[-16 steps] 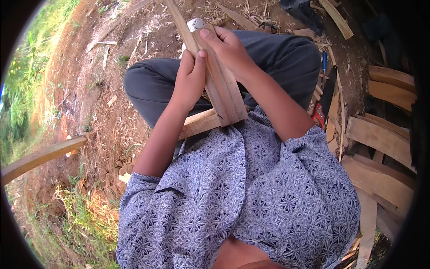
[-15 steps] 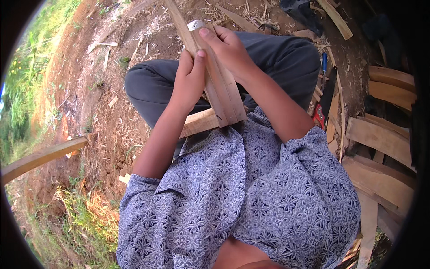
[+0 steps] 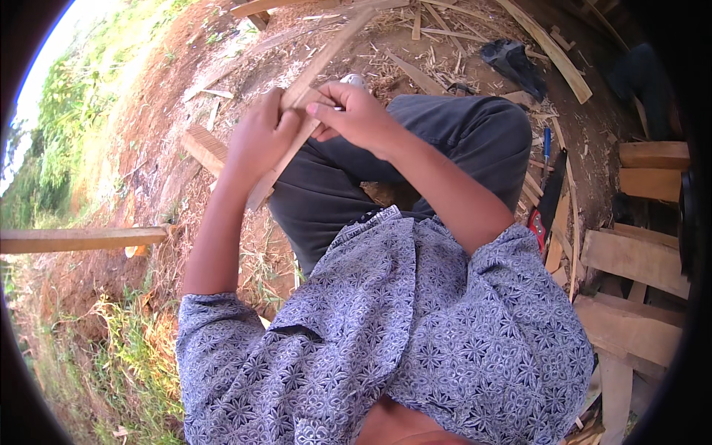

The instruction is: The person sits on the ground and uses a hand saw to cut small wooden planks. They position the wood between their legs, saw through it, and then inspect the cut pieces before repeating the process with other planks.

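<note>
A long pale wooden strip (image 3: 331,53) slants from the top of the view down between my hands. My left hand (image 3: 259,133) is closed around the wood, its fingers wrapped and its thumb toward the right. Close beside it, my right hand (image 3: 360,119) is pinched at the strip's edge. A small thin bright thing shows by its fingertips, too small to name. Below the hands, a wooden piece (image 3: 278,174) continues down past my left wrist. The end of a thicker wooden piece (image 3: 204,150) juts out left of my left forearm.
To the right lie a saw with a red handle (image 3: 537,224) and a blue-handled tool (image 3: 547,141). Curved wooden boards (image 3: 630,259) are stacked at the far right. A dark plastic bag (image 3: 512,65) lies beyond my knee, among shavings. At left, a wooden beam (image 3: 81,239) stretches inward.
Both hands and the wood have shifted left and slightly down. The wood has turned from standing before my lap to slanting down-left. My right hand has changed from lying along the wood to a pinch.
</note>
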A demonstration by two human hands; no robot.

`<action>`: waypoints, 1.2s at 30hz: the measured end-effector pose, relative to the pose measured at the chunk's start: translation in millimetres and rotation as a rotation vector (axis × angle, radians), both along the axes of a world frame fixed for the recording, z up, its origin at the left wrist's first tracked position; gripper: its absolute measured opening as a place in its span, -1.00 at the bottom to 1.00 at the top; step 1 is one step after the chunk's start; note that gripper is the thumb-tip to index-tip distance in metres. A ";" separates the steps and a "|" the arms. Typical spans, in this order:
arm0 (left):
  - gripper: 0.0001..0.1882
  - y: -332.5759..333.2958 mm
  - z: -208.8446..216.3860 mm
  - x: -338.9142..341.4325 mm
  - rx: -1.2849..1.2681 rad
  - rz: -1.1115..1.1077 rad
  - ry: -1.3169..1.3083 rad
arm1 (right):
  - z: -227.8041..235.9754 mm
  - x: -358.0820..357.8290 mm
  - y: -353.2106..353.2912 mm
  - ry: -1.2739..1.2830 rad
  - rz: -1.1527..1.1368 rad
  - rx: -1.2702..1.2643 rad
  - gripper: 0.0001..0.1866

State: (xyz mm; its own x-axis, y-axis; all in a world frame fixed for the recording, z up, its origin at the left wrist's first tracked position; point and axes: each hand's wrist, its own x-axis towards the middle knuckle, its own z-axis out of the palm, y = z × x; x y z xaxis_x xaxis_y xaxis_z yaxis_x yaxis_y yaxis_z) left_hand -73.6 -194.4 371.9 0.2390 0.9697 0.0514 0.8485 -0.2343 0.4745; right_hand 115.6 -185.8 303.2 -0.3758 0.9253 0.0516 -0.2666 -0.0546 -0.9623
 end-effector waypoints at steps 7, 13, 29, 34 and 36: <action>-0.47 -29.8 -61.8 -4.3 0.384 -0.062 0.125 | -42.7 -15.5 -18.7 0.081 0.044 -0.235 -0.68; -0.26 -35.6 -76.7 -4.8 0.329 -0.138 0.244 | -76.1 -7.9 -19.9 -0.011 0.081 -0.298 -0.67; -0.34 -33.3 -98.8 12.7 0.259 -0.065 0.440 | -56.0 111.8 -83.7 -0.057 -0.392 -0.130 -0.65; -0.34 -34.4 -101.8 4.3 0.288 -0.080 0.507 | -54.5 279.7 -173.2 -0.496 -1.116 -0.139 -0.72; -0.34 -31.9 -103.0 6.9 0.292 -0.090 0.521 | -103.6 341.6 -237.1 -0.922 -1.163 -0.366 -0.69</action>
State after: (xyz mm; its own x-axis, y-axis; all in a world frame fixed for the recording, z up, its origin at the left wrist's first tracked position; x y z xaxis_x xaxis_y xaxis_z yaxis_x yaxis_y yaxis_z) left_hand -66.7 -226.3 268.9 0.3850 0.9077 0.1670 0.9226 -0.3743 -0.0929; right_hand 457.2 -422.9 199.6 0.7728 0.6301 -0.0760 0.3369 -0.5089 -0.7922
